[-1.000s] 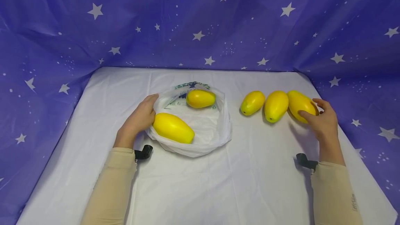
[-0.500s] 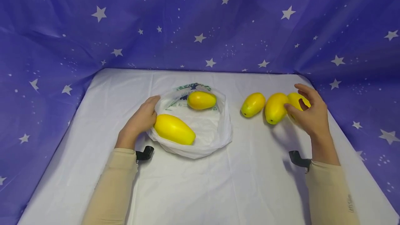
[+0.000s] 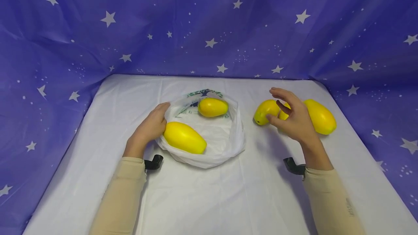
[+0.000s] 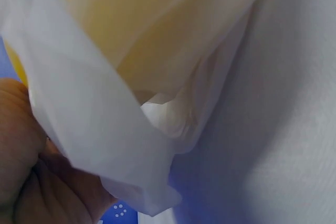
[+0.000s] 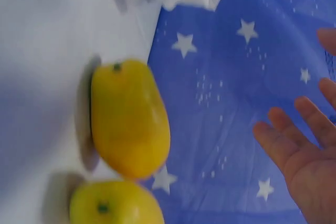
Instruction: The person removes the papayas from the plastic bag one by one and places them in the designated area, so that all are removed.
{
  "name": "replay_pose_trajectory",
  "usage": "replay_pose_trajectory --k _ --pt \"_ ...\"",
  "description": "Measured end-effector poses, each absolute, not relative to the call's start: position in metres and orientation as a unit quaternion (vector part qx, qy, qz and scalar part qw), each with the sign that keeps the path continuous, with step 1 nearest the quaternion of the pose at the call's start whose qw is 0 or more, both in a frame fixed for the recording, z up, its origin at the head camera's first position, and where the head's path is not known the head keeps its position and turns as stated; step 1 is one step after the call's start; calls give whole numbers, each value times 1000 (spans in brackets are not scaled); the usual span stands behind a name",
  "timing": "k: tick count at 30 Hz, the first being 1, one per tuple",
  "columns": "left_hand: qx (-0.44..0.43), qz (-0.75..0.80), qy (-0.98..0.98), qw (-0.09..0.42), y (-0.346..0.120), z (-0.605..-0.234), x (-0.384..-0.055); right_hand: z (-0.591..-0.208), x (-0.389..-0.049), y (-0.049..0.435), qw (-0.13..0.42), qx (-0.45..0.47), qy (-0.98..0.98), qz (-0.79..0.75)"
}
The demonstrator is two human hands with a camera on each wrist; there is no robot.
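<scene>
My left hand [image 3: 151,125] grips the left rim of a white plastic bag [image 3: 202,160]; in the left wrist view the film [image 4: 100,114] folds over my fingers. Inside the bag lie a large yellow papaya [image 3: 184,137] at the front left and a smaller papaya [image 3: 213,107] at the back. My right hand [image 3: 295,120], fingers apart and holding nothing, hovers over the row of papayas on the right. The left papaya [image 3: 265,111] shows partly, the middle papaya [image 5: 118,205] is mostly hidden in the head view, and the right papaya [image 3: 321,117] lies behind my hand.
A white cloth [image 3: 209,198] covers the table. Behind and along both sides hangs a purple-blue curtain [image 3: 183,21] with white stars. Green and dark print marks the bag's far side.
My right hand has left the rightmost papaya and moved left over the middle one, fingers still apart. That papaya stays on the table. My left hand keeps its grip on the bag.
</scene>
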State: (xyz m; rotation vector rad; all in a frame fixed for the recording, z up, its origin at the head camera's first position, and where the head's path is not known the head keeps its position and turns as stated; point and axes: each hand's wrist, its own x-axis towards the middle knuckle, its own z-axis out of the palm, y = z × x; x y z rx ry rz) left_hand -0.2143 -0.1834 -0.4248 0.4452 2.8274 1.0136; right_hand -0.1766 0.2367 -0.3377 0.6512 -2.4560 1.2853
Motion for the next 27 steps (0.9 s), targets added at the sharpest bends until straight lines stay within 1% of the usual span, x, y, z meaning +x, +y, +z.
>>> replay_pose_trajectory --k 12,16,27 --pt "147 326 933 46 -187 -429 -210 -353 -178 181 87 301 -833 456" --pt "146 323 934 47 -187 -427 -211 -357 -180 166 56 316 -819 476" --pt "155 323 933 44 -185 -424 -214 -361 -180 132 15 347 -804 482"
